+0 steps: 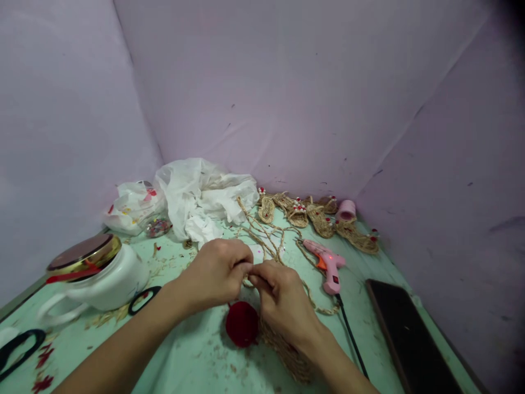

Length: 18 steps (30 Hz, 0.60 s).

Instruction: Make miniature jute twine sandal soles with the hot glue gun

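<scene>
My left hand (219, 271) and my right hand (285, 298) meet fingertip to fingertip over the middle of the table. Both are closed in a pinch on a braided straw cord (247, 282); a small piece shows just under the fingers, and most of the grip is hidden. Lengths of the cord run up behind the hands and curl round on the right. Below the fingers lies a dark red round piece (241, 324), velvety in look. A straw bundle with a loose, brushy end (287, 350) lies partly under my right hand and wrist.
A pink glue gun (326, 264) with a lit red light and a black phone (410, 339) lie right. Small woven straw slippers (322, 219) line the back wall beside a pink roll (346, 210). White plastic bags (200, 191), a white teapot (117, 279) and black-handled scissors (143, 300) are left.
</scene>
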Motion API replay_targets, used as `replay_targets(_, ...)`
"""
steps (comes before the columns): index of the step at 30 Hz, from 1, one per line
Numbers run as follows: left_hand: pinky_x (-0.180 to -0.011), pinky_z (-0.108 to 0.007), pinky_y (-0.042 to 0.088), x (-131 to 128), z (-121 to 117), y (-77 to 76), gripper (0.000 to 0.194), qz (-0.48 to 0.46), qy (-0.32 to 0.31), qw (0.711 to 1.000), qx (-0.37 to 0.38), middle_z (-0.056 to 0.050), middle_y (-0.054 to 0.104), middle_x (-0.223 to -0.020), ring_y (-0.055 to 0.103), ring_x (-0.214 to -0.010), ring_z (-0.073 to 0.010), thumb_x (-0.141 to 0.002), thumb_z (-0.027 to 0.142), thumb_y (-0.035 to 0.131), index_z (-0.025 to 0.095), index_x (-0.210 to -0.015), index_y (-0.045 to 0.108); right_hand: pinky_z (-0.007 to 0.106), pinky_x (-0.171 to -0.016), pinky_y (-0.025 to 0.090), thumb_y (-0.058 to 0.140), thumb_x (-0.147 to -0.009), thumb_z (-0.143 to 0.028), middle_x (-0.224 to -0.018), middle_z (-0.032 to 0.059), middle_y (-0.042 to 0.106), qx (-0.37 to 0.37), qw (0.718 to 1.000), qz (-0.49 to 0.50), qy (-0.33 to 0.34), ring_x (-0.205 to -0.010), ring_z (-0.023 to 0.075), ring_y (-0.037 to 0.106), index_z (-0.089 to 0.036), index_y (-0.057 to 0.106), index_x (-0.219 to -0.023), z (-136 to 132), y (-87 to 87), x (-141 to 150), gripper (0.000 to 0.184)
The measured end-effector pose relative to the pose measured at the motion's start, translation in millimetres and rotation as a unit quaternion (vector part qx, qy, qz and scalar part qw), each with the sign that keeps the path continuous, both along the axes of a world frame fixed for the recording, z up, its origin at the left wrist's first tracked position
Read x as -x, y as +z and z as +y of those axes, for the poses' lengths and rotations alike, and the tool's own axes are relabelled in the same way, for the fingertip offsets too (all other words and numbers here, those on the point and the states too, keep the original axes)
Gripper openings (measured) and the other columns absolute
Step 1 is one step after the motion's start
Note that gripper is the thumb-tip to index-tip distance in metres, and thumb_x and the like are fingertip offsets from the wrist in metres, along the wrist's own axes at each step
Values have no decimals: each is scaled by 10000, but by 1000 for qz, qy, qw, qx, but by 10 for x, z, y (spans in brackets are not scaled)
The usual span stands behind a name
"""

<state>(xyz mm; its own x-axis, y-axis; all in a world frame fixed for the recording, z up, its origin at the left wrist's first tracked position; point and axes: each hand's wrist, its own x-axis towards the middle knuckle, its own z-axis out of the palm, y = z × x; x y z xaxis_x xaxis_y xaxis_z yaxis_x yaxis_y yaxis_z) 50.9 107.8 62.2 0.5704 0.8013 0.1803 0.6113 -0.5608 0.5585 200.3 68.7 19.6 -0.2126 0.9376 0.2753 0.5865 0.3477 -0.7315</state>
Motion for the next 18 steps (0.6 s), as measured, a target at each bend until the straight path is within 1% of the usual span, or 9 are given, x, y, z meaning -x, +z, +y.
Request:
replay_targets(3, -523, -198, 339, -16, 80, -53, 117, -85, 35, 990, 108, 31, 525, -552, 451, -545, -88, -709, 170, 513, 146, -618, 584, 244, -536, 336, 476, -787, -144, -594, -9, 535, 24, 996, 83, 15, -572, 130, 491, -183, 579, -650, -14, 12, 2, 175)
replay_targets(5, -500, -192, 332, -48, 103, -118, 119, -121, 57, 980, 148, 38, 498, -523, 429, -518, -82, -703, 182, 516, 140, -609, 574, 235, -504, 338, 482, -801, -204, -580, -20, 519, 59, 986, 155, -14, -537, 122, 485, -185, 566, -675, -13, -8, 7, 153)
replay_targets(6, -496, -192, 327, -73, 98, -159, 131, -126, 66, 979, 144, 39, 488, -511, 425, -510, -81, -706, 176, 505, 139, -597, 566, 233, -487, 338, 485, -803, -231, -569, -23, 512, 68, 980, 183, -41, -518, 121, 482, -184, 559, -680, -10, -24, 10, 151)
replay_targets(9, -490, -205, 304, -165, 14, -284, 224, -83, 54, 994, 49, 33, 459, -478, 417, -486, -83, -740, 157, 450, 147, -526, 513, 232, -464, 336, 501, -787, -268, -523, -27, 506, 44, 970, 200, -133, -478, 121, 470, -180, 546, -652, 14, -74, 7, 168)
replay_targets(12, -498, -229, 296, -220, -114, -330, 238, 4, 4, 996, -88, 5, 499, -523, 445, -499, -101, -767, 136, 397, 148, -562, 517, 234, -478, 339, 494, -774, -236, -536, -6, 547, 2, 975, 141, -172, -489, 127, 483, -169, 567, -653, 43, -99, -23, 156)
replay_targets(14, -498, -246, 292, -205, -166, -290, 188, 63, -30, 987, -146, -21, 547, -588, 469, -519, -122, -740, 106, 395, 141, -641, 552, 239, -501, 335, 472, -758, -171, -571, 14, 573, -16, 985, 70, -157, -523, 136, 499, -162, 574, -659, 55, -93, -53, 143)
replay_targets(15, -495, -252, 287, -181, -170, -254, 172, 84, -45, 982, -161, -29, 556, -604, 473, -524, -130, -723, 100, 404, 138, -660, 560, 243, -509, 327, 459, -741, -132, -579, 19, 570, -24, 991, 30, -131, -536, 139, 496, -160, 567, -648, 56, -83, -68, 145)
replay_targets(17, -497, -253, 291, -116, -129, -177, 153, 84, -60, 983, -153, -29, 556, -607, 474, -531, -133, -715, 116, 426, 137, -656, 564, 245, -516, 311, 441, -713, -81, -583, 17, 548, -32, 998, -30, -47, -550, 138, 477, -163, 538, -620, 49, -54, -92, 158)
replay_targets(18, -502, -245, 301, -83, -89, -146, 152, 61, -60, 988, -126, -21, 548, -594, 473, -534, -128, -723, 131, 435, 139, -639, 561, 242, -515, 306, 438, -713, -75, -576, 8, 530, -29, 999, -39, -1, -549, 132, 463, -166, 521, -606, 41, -37, -99, 164)
